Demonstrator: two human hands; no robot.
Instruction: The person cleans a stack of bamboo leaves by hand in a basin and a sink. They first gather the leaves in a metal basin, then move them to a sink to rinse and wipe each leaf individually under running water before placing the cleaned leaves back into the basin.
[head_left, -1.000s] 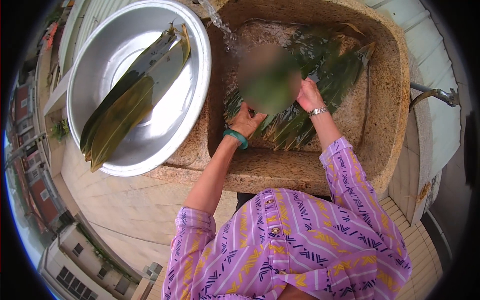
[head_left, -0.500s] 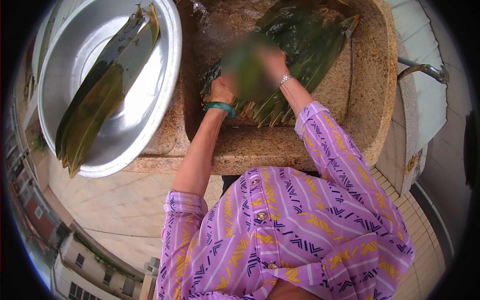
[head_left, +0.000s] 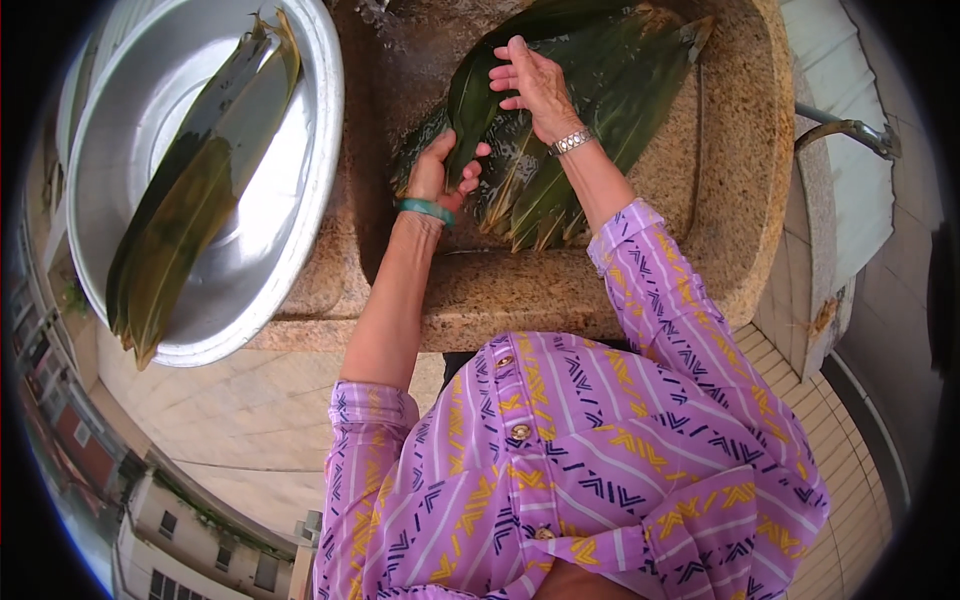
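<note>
Inside a speckled tan stone sink [head_left: 560, 292], my left hand [head_left: 432, 170] grips the near end of a long green bamboo leaf [head_left: 472, 98], with the thumb on one side and fingers on the other. My right hand [head_left: 541, 96] is beside that leaf's upper part, its fingers stretched out and apart, holding nothing. Under and to the right of my hands lies a fanned pile of wet bamboo leaves [head_left: 625, 120], stems toward me. Water splashes at the sink's far left.
A large silver metal basin [head_left: 322, 190] stands at the left over the sink's edge. Several long leaves [head_left: 190, 215] lie across it, their near ends jutting over the rim. A bent metal pipe [head_left: 850, 130] sticks out beyond the sink's right side.
My right hand has come off the leaf and its fingers have spread, where both hands were close together in a blur. The basin appears slightly farther left and lower.
</note>
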